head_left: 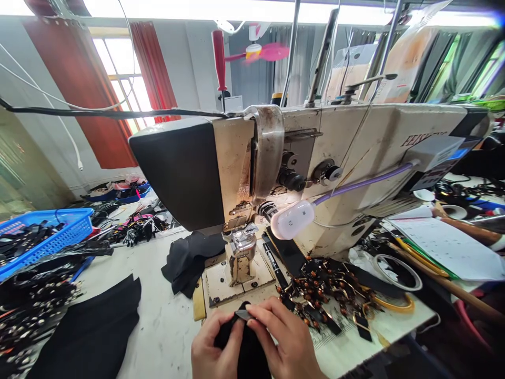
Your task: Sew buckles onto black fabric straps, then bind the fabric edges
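Both hands pinch a piece of black fabric (252, 350) at the near edge of the work table. My left hand (216, 345) grips its left side between thumb and fingers. On the other side, my right hand (286, 337) closes on the top edge, where a small grey strip shows between the fingertips. The lower part of the fabric drops out of the frame. Just beyond the hands stands the sewing machine (177, 173), its post bed (242, 258) lit by a white lamp (294, 218). Dark fabric pieces (191, 260) lie left of the post.
Right of the post lie a pen (276, 263), a heap of beaded black straps (319, 289) and a tape roll (398, 271). Papers (453, 247) sit farther right. On the left are a black fabric panel (90, 331), bundled straps (35, 316) and a blue basket (74, 223).
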Demonstrator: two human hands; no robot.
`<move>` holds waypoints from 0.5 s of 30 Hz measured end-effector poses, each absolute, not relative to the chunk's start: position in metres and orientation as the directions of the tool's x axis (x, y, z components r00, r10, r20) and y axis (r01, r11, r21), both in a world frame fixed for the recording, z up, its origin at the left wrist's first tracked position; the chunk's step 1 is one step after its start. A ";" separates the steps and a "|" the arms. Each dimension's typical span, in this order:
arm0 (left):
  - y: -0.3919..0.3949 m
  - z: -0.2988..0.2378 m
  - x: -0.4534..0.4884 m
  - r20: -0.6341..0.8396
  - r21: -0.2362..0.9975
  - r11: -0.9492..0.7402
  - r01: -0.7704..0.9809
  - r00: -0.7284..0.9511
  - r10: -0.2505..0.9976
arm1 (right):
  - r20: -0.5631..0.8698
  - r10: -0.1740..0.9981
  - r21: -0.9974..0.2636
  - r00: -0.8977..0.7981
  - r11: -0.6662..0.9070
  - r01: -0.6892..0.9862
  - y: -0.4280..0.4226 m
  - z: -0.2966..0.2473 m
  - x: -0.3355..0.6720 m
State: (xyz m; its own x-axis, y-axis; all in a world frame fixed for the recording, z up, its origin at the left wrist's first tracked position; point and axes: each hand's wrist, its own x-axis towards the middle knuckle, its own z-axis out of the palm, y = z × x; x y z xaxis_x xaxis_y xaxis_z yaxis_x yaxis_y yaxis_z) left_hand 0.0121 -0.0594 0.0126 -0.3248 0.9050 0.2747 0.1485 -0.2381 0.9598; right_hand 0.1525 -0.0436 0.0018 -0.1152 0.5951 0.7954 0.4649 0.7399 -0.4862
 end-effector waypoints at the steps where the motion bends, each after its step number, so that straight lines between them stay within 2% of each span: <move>1: -0.059 0.013 0.012 0.257 0.965 -0.223 0.136 -0.328 0.909 | 0.778 0.614 -0.498 -0.130 0.730 0.468 -0.044 0.004 0.154; 3: -0.059 0.014 0.012 0.208 0.977 -0.185 0.104 -0.309 0.928 | 0.734 0.668 -0.575 -0.127 0.709 0.408 -0.044 0.010 0.155; 6: -0.057 0.014 0.011 0.061 0.998 -0.064 -0.006 -0.248 0.967 | 0.629 0.777 -0.751 -0.025 0.616 0.238 -0.041 0.020 0.158; 8: -0.055 0.014 0.008 -0.049 0.994 0.028 -0.107 -0.206 0.977 | 0.474 0.880 -0.877 0.018 0.470 0.095 -0.037 0.026 0.161; 10: -0.052 0.015 0.004 -0.090 0.987 0.065 -0.149 -0.168 0.982 | 0.294 0.953 -0.956 -0.070 0.294 -0.010 -0.033 0.030 0.162; 12: -0.050 0.019 0.001 0.006 0.999 -0.014 -0.035 -0.234 0.972 | 0.174 0.971 -0.985 -0.162 0.173 -0.020 -0.032 0.032 0.160; 14: -0.053 0.024 0.000 0.228 0.969 -0.167 0.185 -0.388 0.893 | 0.153 0.983 -0.987 -0.097 0.157 0.035 -0.034 0.033 0.154; 15: -0.055 0.027 0.001 0.330 0.936 -0.232 0.266 -0.424 0.844 | 0.192 0.980 -0.979 -0.044 0.195 0.058 -0.035 0.033 0.150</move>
